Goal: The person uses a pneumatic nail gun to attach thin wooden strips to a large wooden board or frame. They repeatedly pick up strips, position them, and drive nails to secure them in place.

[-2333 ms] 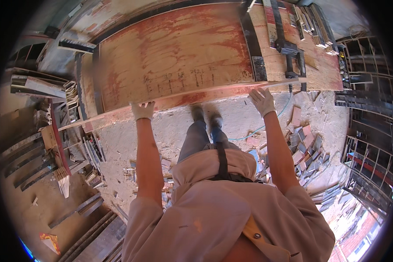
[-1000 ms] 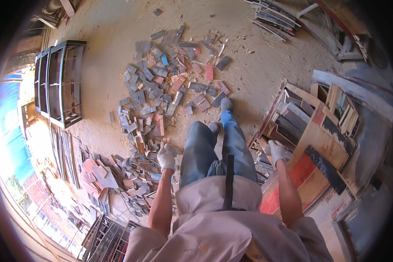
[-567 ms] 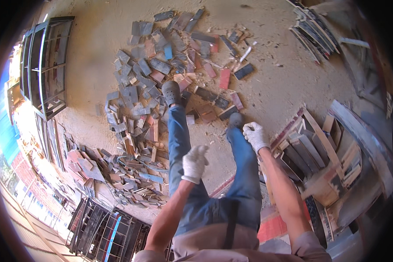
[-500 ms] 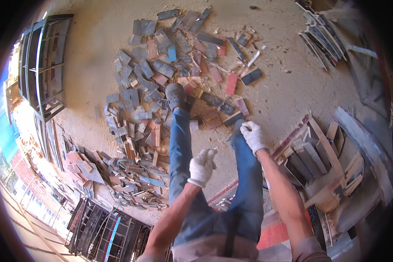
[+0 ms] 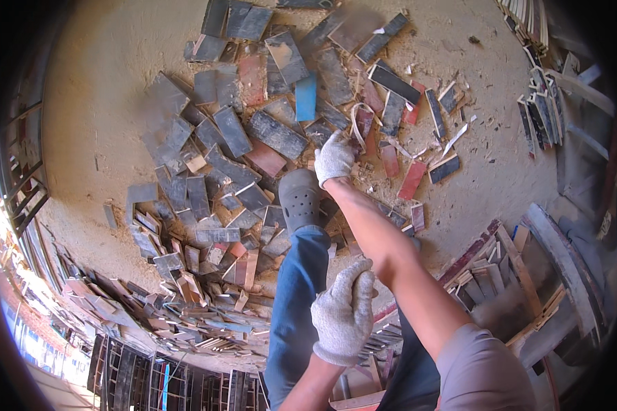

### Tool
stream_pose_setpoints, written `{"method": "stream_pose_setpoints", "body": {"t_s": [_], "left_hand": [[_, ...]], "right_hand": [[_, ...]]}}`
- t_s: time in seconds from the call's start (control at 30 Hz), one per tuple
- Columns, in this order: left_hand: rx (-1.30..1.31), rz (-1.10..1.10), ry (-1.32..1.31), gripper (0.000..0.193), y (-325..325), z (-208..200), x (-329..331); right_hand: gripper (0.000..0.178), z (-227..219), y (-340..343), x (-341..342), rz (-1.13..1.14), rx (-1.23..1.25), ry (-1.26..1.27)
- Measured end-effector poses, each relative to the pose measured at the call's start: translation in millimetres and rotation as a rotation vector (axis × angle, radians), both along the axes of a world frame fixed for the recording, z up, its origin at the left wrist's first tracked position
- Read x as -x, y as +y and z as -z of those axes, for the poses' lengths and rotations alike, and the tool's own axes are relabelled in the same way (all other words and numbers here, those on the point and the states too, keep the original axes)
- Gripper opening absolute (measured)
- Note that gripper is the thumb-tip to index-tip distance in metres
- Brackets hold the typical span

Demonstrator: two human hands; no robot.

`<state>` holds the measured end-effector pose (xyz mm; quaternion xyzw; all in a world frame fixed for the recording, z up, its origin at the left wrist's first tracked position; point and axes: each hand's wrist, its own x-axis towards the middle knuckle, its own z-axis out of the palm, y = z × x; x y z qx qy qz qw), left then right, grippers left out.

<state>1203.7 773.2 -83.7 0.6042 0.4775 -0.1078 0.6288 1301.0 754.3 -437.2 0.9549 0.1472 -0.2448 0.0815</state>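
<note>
My right hand (image 5: 334, 159), in a white knit glove, reaches low over scattered board offcuts, just beyond my grey clog (image 5: 299, 195). Its fingers point away and are loosely bent, with nothing visible in them; whether they touch a piece is unclear. Close to it lie a dark board piece (image 5: 278, 134), a reddish-brown piece (image 5: 266, 158) and a thin curled strip (image 5: 355, 125). A blue piece (image 5: 306, 97) lies farther off. Nearer to me, my gloved left hand (image 5: 341, 315) hovers above my legs, fingers bent and pressed together, no object showing in it.
Offcuts spread widely over the dusty floor (image 5: 96, 123), rising into a heap (image 5: 185, 322) at the left. Stacked boards (image 5: 543, 113) stand at the far right. A wooden-sided bin of offcuts (image 5: 521, 267) is at the near right. Dark metal racks (image 5: 27, 164) line the left.
My right hand has moved from beside my right knee leftward and out over the offcuts. My left hand has moved slightly right and nearer to me. The view has shifted closer to the pile.
</note>
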Motion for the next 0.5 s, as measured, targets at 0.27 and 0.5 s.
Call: {"method": "stream_pose_setpoints", "body": {"t_s": [0.27,0.5], "left_hand": [[0.132,-0.306,0.063,0.024,36,9,7],[0.152,-0.307,0.031,0.025,49,12,-3]], "right_hand": [[0.048,-57,14,-47,0.062,-0.278,0.240],[0.052,-38,130,-124,-0.042,-0.347,0.090]]}}
